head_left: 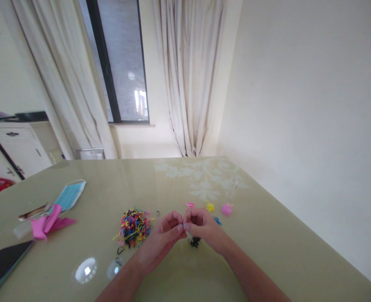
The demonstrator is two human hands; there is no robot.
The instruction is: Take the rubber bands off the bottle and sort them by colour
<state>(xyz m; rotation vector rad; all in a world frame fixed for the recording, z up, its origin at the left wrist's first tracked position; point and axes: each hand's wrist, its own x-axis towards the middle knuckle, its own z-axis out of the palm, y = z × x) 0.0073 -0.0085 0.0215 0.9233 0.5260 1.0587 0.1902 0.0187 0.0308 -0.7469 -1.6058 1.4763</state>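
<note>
My left hand (164, 235) and my right hand (206, 226) meet fingertip to fingertip above the table, both closed in a pinch. A tiny bluish speck shows between the thumbs, too small to name. Left of my left hand lies a heap of mixed-colour small rubber bands (135, 226). A little black bunch (194, 241) rests below my right hand. Around and beyond that hand are small groups in pink (190, 205), yellow (210, 207) and blue (217, 220), the blue one partly hidden by the hand. A round pink bundle (227, 209) sits farther right.
On the left of the glossy table (286, 260) lie a blue face mask (68, 196), a folded pink piece (51, 224), a slim brown-and-white item (32, 212) and a dark flat device (6, 268). A few loose bands (120, 251) lie near my left forearm. A wall borders the right side.
</note>
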